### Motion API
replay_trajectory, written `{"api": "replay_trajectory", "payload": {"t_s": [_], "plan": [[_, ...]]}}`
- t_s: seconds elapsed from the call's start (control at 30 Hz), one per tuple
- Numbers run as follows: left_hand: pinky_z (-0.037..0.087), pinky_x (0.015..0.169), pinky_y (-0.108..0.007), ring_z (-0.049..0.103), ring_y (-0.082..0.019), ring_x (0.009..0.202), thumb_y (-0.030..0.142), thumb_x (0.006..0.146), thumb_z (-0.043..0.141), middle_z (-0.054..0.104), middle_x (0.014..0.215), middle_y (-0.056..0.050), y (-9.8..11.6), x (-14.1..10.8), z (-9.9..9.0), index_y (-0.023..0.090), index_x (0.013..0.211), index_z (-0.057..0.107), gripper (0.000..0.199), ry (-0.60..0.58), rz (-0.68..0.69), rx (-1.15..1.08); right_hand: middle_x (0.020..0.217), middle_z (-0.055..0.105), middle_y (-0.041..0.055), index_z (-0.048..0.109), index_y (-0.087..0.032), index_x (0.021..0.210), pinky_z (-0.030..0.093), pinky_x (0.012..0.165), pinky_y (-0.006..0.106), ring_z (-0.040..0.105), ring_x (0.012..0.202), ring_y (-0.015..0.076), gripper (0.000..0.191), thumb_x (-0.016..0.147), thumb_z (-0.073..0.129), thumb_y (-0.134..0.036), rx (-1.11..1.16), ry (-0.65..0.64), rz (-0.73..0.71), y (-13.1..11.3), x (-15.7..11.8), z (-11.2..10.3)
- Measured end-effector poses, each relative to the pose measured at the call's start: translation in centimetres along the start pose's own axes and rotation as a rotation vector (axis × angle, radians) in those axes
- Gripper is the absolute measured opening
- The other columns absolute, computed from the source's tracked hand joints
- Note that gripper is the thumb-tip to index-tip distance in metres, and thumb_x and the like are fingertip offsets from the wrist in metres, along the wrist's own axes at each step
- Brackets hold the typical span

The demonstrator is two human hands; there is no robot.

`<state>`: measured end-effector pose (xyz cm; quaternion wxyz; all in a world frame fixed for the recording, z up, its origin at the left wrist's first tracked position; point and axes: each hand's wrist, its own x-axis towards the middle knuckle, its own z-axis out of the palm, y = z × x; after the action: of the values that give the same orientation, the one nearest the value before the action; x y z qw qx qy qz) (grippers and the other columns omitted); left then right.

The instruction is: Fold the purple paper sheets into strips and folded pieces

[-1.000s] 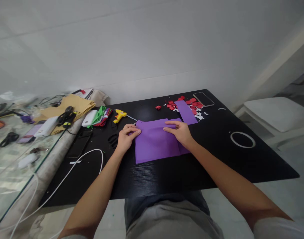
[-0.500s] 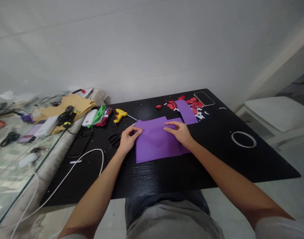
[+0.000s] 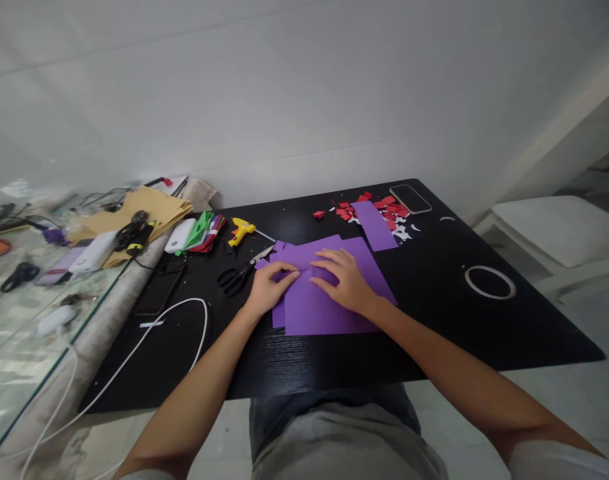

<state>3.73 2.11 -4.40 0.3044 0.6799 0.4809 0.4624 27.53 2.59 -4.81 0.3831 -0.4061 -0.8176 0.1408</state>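
Observation:
Purple paper sheets lie overlapping on the black table in front of me. At the left edge of the top sheet is my left hand, its thumb and forefinger brought together on the paper. My right hand rests over the sheet's middle with its fingers apart, touching the surface. Small purple scraps show behind the sheets. Black-handled scissors lie half open just left of my left hand, blades toward the scraps.
A yellow glue gun, green and red folded pieces and a dark phone lie leftward. A purple strip covers red and white scraps. Rightward are another phone and a tape ring. A white cable crosses the left side.
The top purple sheet has shifted right and slightly toward me, uncovering more of the scissors and scraps. My left hand has moved right; my right hand has moved left and spread over the paper.

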Motion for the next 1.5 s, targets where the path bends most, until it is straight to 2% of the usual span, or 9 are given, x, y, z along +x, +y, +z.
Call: {"api": "replay_trajectory", "payload": {"t_s": [0.13,0.3,0.53,0.7,0.97,1.1,1.5], "plan": [[0.057,0.093,-0.042,0.076,-0.025,0.092,0.043,0.086,0.081,0.082,0.095,-0.007,0.3,-0.1,0.1,0.023,0.091,0.081,0.021,-0.04,0.024,0.012,0.129,0.076,0.0088,0.074,-0.026,0.122,0.034,0.123,0.06,0.068,0.127,0.0296,0.025,0.099,0.067,-0.032,0.049,-0.015,-0.027,-0.1,-0.1,0.2],[0.058,0.092,-0.042,0.076,-0.025,0.091,0.047,0.086,0.08,0.082,0.094,-0.007,0.6,-0.1,0.1,0.024,0.09,0.081,0.023,-0.071,0.041,0.014,0.113,0.081,0.0071,0.076,-0.025,0.114,0.044,0.116,0.054,0.074,0.109,0.0272,0.018,0.101,0.066,-0.031,0.08,-0.009,-0.017,-0.1,-0.1,0.4],[0.058,0.091,-0.041,0.075,-0.025,0.089,0.046,0.087,0.079,0.082,0.093,-0.007,0.4,-0.2,0.2,0.024,0.09,0.082,0.023,-0.055,0.023,0.012,0.107,0.081,0.0069,0.078,-0.026,0.106,0.052,0.102,0.049,0.073,0.105,0.0284,0.013,0.1,0.068,-0.034,0.072,0.006,0.023,0.1,0.1,0.2],[0.057,0.089,-0.04,0.074,-0.025,0.088,0.049,0.086,0.079,0.081,0.091,-0.007,0.2,-0.2,0.1,0.022,0.09,0.081,0.028,0.015,0.002,-0.028,0.103,0.08,0.0075,0.076,-0.025,0.099,0.052,0.098,0.047,0.073,0.101,0.0286,0.014,0.1,0.066,-0.034,0.058,0.024,0.054,0.2,0.5,-0.5],[0.052,0.085,-0.036,0.068,-0.023,0.087,0.055,0.087,0.075,0.077,0.091,-0.005,1.0,0.5,-1.4,0.021,0.09,0.076,0.034,0.212,-0.015,-0.021,0.097,0.078,0.0074,0.074,-0.024,0.093,0.052,0.094,0.045,0.072,0.096,0.0276,0.018,0.101,0.06,-0.033,0.061,0.053,0.121,0.9,1.0,-1.9],[0.051,0.079,-0.033,0.065,-0.021,0.082,0.056,0.087,0.075,0.075,0.087,-0.004,1.2,0.6,-1.7,0.021,0.089,0.076,0.035,0.231,-0.021,-0.021,0.1,0.079,0.0071,0.075,-0.025,0.096,0.052,0.096,0.046,0.072,0.099,0.0282,0.017,0.101,0.062,-0.034,0.083,0.06,0.101,1.0,1.1,-2.0],[0.049,0.075,-0.032,0.064,-0.02,0.079,0.053,0.087,0.076,0.074,0.087,-0.004,0.7,0.7,-1.6,0.021,0.091,0.076,0.032,0.329,-0.029,-0.051,0.097,0.078,0.0076,0.074,-0.025,0.093,0.056,0.091,0.045,0.073,0.095,0.0281,0.02,0.099,0.061,-0.04,0.163,0.151,0.175,1.3,1.2,-2.3]]}}
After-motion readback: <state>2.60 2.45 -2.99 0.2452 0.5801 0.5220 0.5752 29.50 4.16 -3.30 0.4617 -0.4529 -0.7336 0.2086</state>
